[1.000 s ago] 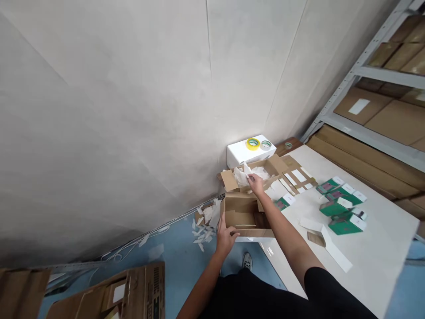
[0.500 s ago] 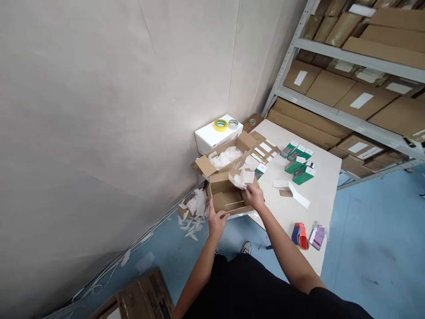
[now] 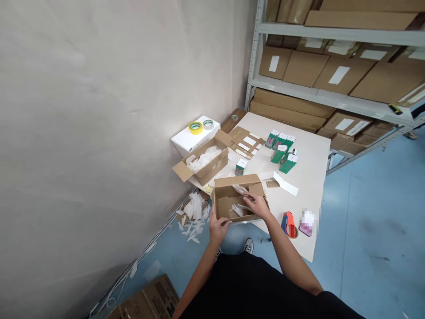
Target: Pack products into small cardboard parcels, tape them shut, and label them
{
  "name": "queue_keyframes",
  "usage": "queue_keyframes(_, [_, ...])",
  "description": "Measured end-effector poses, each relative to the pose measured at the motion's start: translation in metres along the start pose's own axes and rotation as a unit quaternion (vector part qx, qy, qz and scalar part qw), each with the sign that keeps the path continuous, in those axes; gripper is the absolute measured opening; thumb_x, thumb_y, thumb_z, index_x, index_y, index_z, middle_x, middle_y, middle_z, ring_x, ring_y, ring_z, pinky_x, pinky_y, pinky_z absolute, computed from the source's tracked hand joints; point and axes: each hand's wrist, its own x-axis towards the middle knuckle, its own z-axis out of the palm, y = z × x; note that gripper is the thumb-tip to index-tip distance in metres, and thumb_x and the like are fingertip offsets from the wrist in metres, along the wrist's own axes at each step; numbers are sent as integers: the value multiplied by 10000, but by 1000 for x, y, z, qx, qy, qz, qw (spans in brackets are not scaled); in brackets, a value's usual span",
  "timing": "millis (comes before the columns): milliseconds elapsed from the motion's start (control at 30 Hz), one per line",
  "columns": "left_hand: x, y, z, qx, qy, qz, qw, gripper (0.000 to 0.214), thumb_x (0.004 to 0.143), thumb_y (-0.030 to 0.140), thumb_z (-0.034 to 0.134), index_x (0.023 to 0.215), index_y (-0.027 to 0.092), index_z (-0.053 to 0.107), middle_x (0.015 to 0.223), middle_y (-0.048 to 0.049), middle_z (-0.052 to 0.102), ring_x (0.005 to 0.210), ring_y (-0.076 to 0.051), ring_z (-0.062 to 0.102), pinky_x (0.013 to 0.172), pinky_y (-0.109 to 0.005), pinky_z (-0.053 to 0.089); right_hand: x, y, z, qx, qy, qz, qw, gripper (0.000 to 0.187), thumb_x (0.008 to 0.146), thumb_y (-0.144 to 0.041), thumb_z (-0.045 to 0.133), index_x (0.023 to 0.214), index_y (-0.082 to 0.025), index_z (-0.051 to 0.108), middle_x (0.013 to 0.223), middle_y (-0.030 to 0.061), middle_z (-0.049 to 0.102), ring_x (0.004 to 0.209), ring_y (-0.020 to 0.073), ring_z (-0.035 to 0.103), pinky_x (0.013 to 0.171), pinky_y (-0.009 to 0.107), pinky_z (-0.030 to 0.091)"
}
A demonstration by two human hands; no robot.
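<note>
At the left, white paper scraps point(image 3: 197, 206) lie heaped and scattered on the blue floor point(image 3: 335, 248); one underfoot could make a shoe point(image 3: 248, 245) slip. Just right of them, a carton point(image 3: 215, 171) filled with white paper stands at the corner of the table point(image 3: 312, 177); a bump might spill some. Next, the left hand point(image 3: 218, 229) clasps the near left corner of a topless cardboard box point(image 3: 235, 180), thumb along the rim, fingers against the side. This box appears to jut past the table's edge, so a loosened grip or a push from inside could tip it. Behind it stands a small green box point(image 3: 241, 167), easily nudged. The right hand point(image 3: 258, 206) reaches into the box's right half, fingers slightly bent, by crumpled paper point(image 3: 238, 210); whether they pinch any cannot be told. Pressing unevenly might leave gaps. Farther right, a sweeping forearm could knock a tape dispenser point(image 3: 289, 223) off the table.
</note>
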Motion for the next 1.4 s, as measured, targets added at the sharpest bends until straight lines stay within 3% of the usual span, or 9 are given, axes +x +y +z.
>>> queue_keyframes(100, [15,20,23,3,-13,35,999,61,815,217,807,781,256,773,1607,-14,480,1530,-349,374,1240,-520,393,-9,19,-23,-42,110,42,992,321,965,-441,535,1069,-264,783,1015,86,803,911,275,754,898,417,603])
queue_keyframes(200, [29,39,48,0,-35,59,998,51,818,213,801,791,251,780,1594,-38,496,1531,-355,369,1240,-536,387,-18,37,-48,-57,187,32,980,355,967,-434,531,1175,-250,751,1182,112,766,1069,286,726,975,426,581])
queue_keyframes(333, [50,58,82,5,-96,86,992,35,812,226,811,814,253,788,1541,-62,556,1522,-358,380,1231,-574,385,-29,55,-80,-41,166,-1,985,430,984,-441,540,1349,-263,680,1442,106,645,1364,284,580,1170,473,456])
queue_keyframes(500, [84,62,125,-31,-161,166,972,28,796,216,818,801,213,790,1678,-65,370,1536,-353,361,1232,-534,398,-32,69,-106,-26,169,36,985,521,1003,-467,530,1491,-290,574,1620,88,472,1508,277,428,1242,500,359])
queue_keyframes(633, [119,54,154,-51,-191,221,955,30,833,216,778,844,201,802,1720,-47,282,1562,-354,313,1243,-537,380,-21,75,-111,6,190,64,980,541,1008,-522,529,1493,-289,576,1629,93,460,1523,278,407,1250,489,346])
queue_keyframes(833, [168,23,168,9,-275,247,929,156,824,178,782,977,198,800,1713,-86,293,1582,-386,251,1231,-567,380,19,74,-84,95,202,102,970,602,961,-623,568,1455,-282,618,1602,96,499,1510,293,430,1203,495,412])
queue_keyframes(967, [194,1,161,-4,-316,248,916,346,866,254,753,1209,206,744,1701,-114,315,1510,-335,421,1194,-503,445,68,70,-54,145,198,134,960,670,885,-696,637,1401,-269,670,1543,88,569,1491,318,457,1229,528,375])
queue_keyframes(1167, [250,-19,141,-37,-247,176,952,365,981,224,527,1308,227,691,1575,-94,517,1411,-264,533,1181,-454,458,159,76,-1,264,182,191,928,651,836,-719,679,1304,-271,734,1472,67,636,1474,315,481,1256,528,329])
queue_keyframes(1400, [339,-44,141,-51,-221,79,971,571,977,330,564,1527,192,495,1641,-152,414,1505,-321,407,1208,-484,393,231,80,48,382,226,309,841,464,978,-556,552,1266,-233,721,1460,74,649,1413,259,552,1191,461,437])
